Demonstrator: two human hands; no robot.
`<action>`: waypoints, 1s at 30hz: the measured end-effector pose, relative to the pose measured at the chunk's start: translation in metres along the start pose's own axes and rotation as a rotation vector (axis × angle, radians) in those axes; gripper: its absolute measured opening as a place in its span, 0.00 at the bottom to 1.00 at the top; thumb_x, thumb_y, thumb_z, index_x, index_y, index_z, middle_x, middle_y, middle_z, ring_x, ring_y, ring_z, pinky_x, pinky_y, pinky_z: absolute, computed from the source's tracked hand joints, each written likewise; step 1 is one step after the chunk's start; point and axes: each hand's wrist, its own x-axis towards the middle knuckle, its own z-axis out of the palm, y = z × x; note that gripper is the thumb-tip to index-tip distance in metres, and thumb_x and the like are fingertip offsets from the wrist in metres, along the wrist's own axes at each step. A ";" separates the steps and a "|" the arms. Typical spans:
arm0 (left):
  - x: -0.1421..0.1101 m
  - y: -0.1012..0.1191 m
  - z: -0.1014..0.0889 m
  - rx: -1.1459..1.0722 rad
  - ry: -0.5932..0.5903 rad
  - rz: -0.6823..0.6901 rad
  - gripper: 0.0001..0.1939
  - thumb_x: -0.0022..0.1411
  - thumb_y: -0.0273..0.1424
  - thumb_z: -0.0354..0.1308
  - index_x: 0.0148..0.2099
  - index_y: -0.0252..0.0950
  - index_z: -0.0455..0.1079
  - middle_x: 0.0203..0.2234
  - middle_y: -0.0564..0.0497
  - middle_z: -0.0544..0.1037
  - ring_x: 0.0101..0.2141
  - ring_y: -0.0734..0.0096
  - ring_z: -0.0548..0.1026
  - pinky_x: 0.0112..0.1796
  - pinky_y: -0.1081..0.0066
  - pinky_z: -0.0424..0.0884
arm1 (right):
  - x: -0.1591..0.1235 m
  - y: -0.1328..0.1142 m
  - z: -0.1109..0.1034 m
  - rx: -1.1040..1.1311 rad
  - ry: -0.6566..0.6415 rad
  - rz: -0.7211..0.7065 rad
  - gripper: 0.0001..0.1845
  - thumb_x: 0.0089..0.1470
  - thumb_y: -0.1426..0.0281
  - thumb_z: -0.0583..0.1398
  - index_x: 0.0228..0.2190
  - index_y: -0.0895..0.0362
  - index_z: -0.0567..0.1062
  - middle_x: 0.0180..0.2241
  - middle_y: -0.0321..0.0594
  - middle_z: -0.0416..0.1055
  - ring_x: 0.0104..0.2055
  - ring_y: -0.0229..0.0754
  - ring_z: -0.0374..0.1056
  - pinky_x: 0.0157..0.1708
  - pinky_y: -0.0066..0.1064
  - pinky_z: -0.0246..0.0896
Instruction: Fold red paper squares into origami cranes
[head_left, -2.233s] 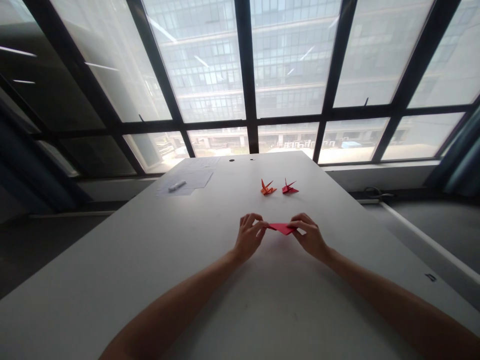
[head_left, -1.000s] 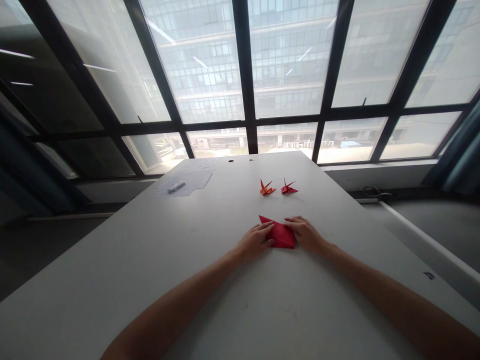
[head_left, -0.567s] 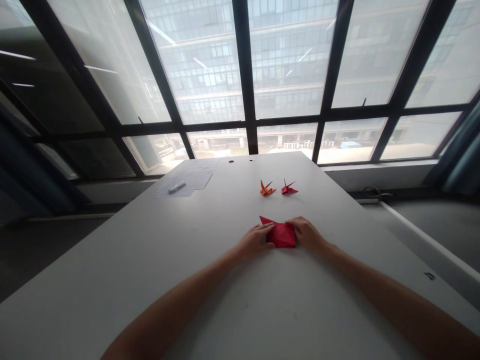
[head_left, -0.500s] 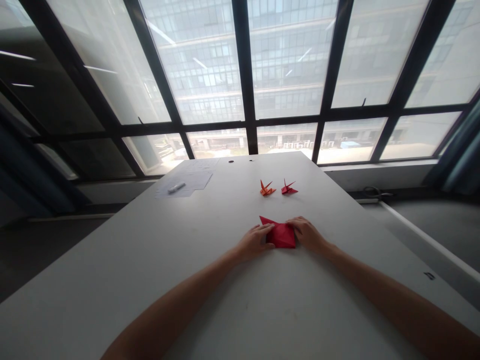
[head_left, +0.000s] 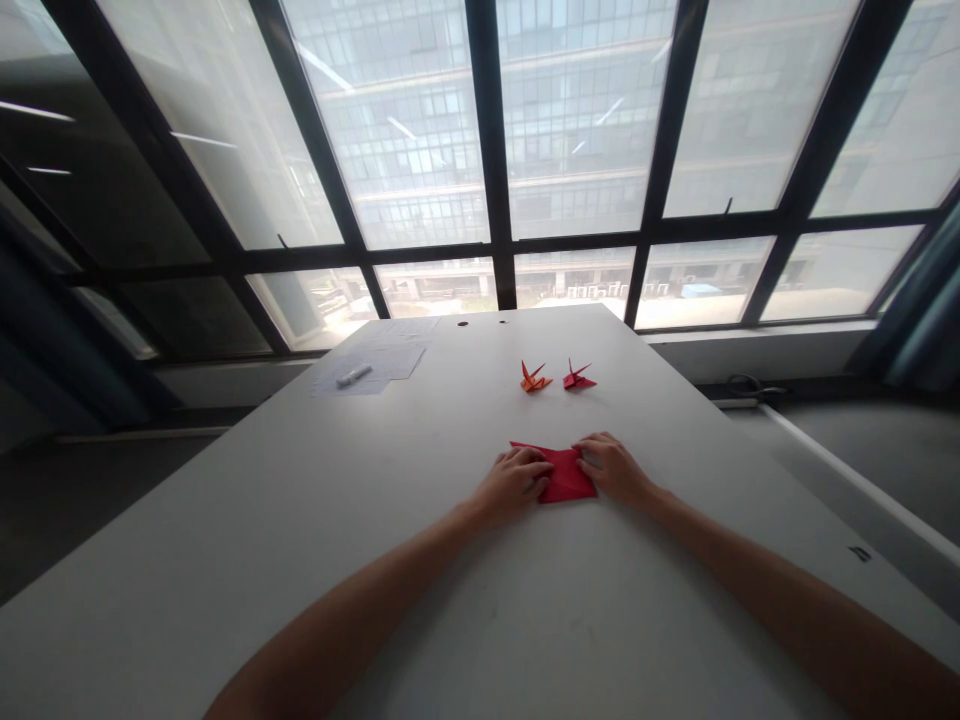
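Folded red paper [head_left: 564, 476], slightly rotated

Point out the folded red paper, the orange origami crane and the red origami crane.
Folded red paper [head_left: 568, 484]: head view, on the bare centre of the sheet between the hands.
Orange origami crane [head_left: 533, 380]: head view, on its body.
Red origami crane [head_left: 577, 378]: head view, on its body.

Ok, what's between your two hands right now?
The head view shows a folded sheet of red origami paper between the left hand and the right hand, with fingers of both resting on it.
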 end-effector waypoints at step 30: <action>-0.003 0.017 -0.016 0.096 -0.093 0.200 0.17 0.71 0.38 0.48 0.55 0.45 0.74 0.46 0.45 0.74 0.47 0.62 0.69 0.52 0.63 0.64 | -0.003 -0.001 0.001 -0.083 -0.153 -0.069 0.17 0.55 0.70 0.61 0.47 0.50 0.77 0.51 0.43 0.72 0.56 0.51 0.63 0.57 0.45 0.55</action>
